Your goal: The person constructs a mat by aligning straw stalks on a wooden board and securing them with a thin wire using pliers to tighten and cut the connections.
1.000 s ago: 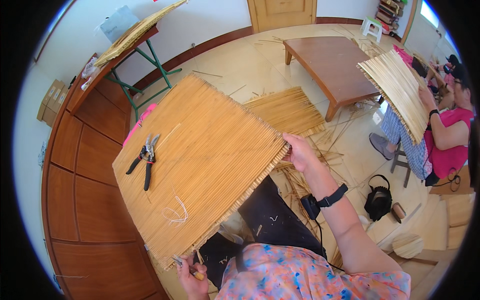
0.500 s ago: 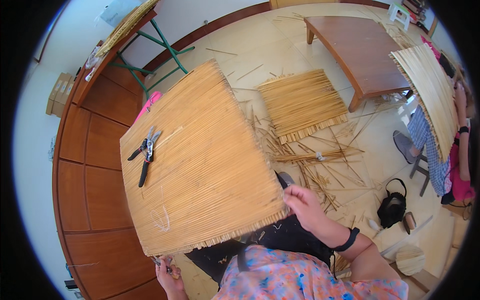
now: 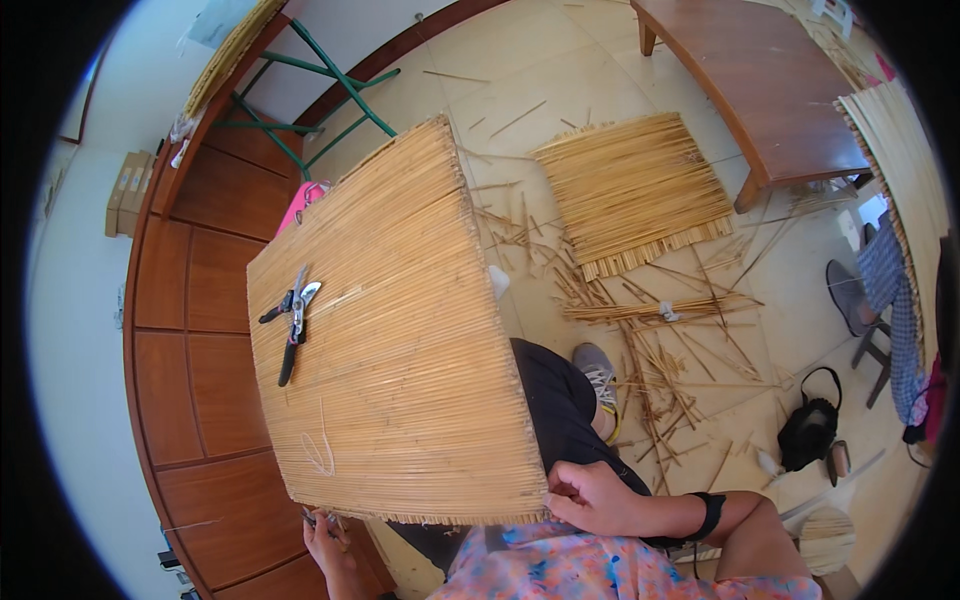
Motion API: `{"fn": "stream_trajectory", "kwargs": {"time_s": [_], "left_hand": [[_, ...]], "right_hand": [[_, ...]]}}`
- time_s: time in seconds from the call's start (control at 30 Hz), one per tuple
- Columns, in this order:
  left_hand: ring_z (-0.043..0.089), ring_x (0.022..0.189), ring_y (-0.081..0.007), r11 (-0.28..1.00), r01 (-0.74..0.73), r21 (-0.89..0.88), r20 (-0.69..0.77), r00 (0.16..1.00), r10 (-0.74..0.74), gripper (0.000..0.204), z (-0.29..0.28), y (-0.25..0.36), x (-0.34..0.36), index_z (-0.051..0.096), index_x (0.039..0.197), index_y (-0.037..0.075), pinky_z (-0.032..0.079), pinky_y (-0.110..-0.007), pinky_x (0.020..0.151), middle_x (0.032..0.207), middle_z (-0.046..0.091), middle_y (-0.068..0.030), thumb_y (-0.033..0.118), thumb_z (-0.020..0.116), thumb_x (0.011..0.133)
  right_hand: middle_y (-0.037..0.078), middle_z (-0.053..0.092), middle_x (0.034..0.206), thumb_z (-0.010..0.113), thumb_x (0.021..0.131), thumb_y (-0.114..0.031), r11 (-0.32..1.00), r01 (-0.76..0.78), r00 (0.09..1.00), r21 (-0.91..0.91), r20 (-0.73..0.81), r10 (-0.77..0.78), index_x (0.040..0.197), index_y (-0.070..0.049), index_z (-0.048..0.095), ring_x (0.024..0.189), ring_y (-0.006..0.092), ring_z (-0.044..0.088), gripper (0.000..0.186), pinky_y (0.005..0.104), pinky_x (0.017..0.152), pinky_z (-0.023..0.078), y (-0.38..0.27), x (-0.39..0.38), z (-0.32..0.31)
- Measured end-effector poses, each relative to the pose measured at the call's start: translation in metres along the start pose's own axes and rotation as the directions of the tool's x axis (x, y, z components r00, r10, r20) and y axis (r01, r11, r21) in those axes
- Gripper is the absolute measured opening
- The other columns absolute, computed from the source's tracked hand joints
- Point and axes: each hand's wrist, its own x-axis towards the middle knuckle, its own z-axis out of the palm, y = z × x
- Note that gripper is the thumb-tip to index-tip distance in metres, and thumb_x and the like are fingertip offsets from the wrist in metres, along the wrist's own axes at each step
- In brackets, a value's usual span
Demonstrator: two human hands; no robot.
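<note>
A large mat of straw-coloured reed stalks (image 3: 400,370) lies tilted across my lap and reaches away to the far left. My right hand (image 3: 592,500) is closed, pinching the mat's near right corner between thumb and fingers. At its near left corner, my left hand (image 3: 330,545) is closed around a small dark metal tool (image 3: 312,516), mostly hidden by the fingers. On top of the mat rest pruning shears (image 3: 298,325) with black handles and parted blades. A loop of thin white string (image 3: 321,450) lies nearer to me on the same surface.
Wooden cabinets (image 3: 230,400) run along the left. On the floor lie a smaller reed mat (image 3: 640,190), a tied reed bundle (image 3: 650,310) and loose stalks. A low wooden table (image 3: 750,80) stands far right. Beside it, another person's mat (image 3: 905,170) shows.
My right hand has come down and slightly left with the mat's near right corner, uncovering my leg and shoe. The head view has shifted. The left hand stays at its corner.
</note>
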Motion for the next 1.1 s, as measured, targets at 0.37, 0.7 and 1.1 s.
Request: {"fn": "stream_trajectory", "kwargs": {"time_s": [0.37,0.7,1.1], "left_hand": [[0.036,0.038,-0.0074,0.993,-0.013,0.114,-0.012,1.000,0.014,0.009,-0.001,-0.015,0.020,0.053,0.096,0.008,0.028,-0.022,0.033,0.062,0.047,0.0008,0.014,0.047,0.094],[0.035,0.039,-0.0069,0.991,-0.006,0.135,-0.036,0.999,0.011,0.009,0.007,-0.012,0.014,0.053,0.098,0.009,0.027,-0.023,0.033,0.054,0.041,0.0035,0.015,0.048,0.094],[0.037,0.038,-0.0083,0.994,-0.015,0.106,0.001,1.000,0.015,0.012,0.008,-0.015,0.009,0.054,0.092,0.009,0.026,-0.023,0.034,0.053,0.043,0.0022,0.018,0.047,0.095]], "right_hand": [[0.012,0.058,0.060,0.058,0.087,-0.022,0.999,0.035,0.999,0.026,0.032,-0.036,0.072,-0.001,0.052,0.052,0.0234,0.059,0.027,0.0329,0.049,0.045,0.011,0.009,-0.001],[0.017,0.053,0.057,0.056,0.087,-0.024,0.949,0.216,0.976,-0.231,0.017,-0.218,0.068,-0.001,0.050,0.051,0.0346,0.055,0.030,0.0389,0.047,0.043,0.004,0.013,-0.007],[0.006,0.062,0.064,0.058,0.087,-0.017,0.994,0.059,0.986,-0.089,-0.148,-0.072,0.085,0.001,0.059,0.054,0.0116,0.061,0.018,0.0243,0.051,0.048,-0.013,0.023,-0.022]]}}
